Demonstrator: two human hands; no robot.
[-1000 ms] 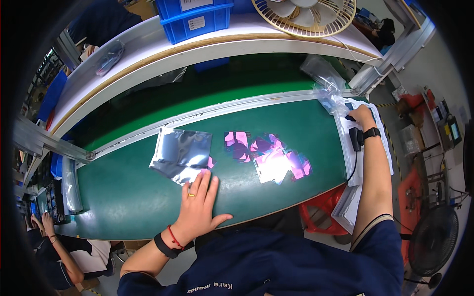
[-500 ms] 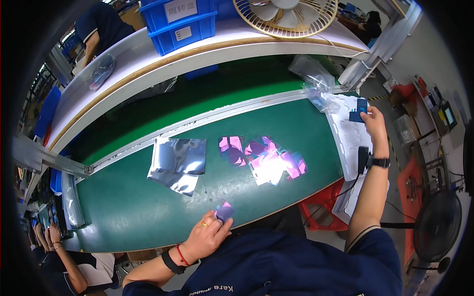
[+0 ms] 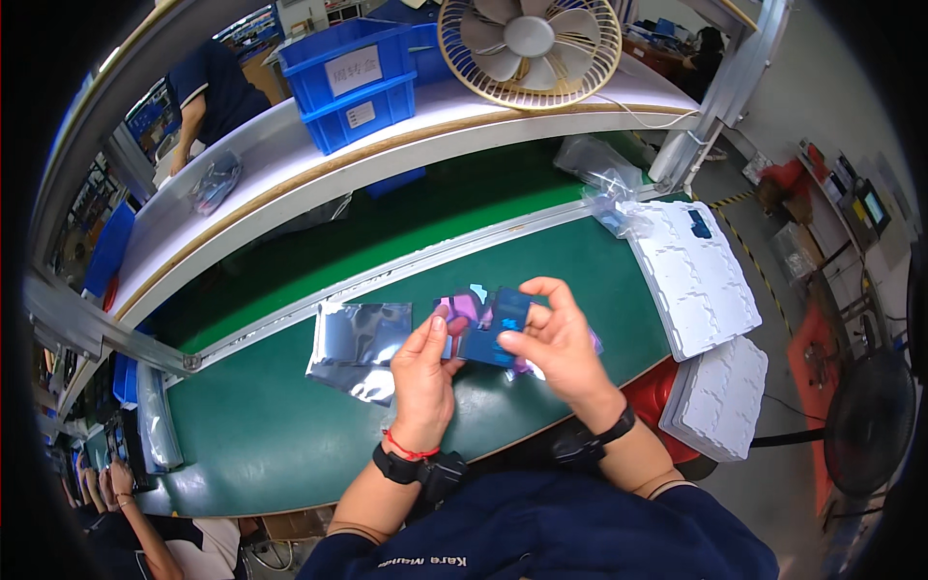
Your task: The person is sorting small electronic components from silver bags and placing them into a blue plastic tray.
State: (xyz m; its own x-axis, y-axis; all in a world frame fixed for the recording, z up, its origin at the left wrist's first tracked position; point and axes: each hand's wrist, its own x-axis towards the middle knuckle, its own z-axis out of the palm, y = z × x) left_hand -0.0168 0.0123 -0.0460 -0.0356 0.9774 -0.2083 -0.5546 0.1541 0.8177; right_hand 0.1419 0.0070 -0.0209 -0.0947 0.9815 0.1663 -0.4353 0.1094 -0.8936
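Over the table's middle, my two hands are close together. My left hand (image 3: 425, 372) is closed, its thumb and fingers pinching a shiny purple-pink film piece (image 3: 462, 314). My right hand (image 3: 561, 348) grips a thin dark blue panel (image 3: 505, 333) between thumb and fingers. The panel's left edge meets or overlaps the film; whether they touch is unclear. Behind and under my hands, a loose pile of shiny purple film pieces (image 3: 527, 368) is mostly hidden. Left of my hands lie silver bags (image 3: 362, 333) on the green table (image 3: 251, 425).
A white moulded tray (image 3: 691, 280) at the right holds another dark blue piece (image 3: 700, 224). More white trays (image 3: 720, 396) are stacked below it. A clear plastic bag (image 3: 604, 174) lies behind. Blue bins (image 3: 358, 106) and a fan (image 3: 530, 43) stand on the shelf. Another person's hands (image 3: 116, 474) are far left.
My right hand has come left from the white tray with a dark blue panel. My left hand has moved up from the table's near edge, holding the film, to meet it.
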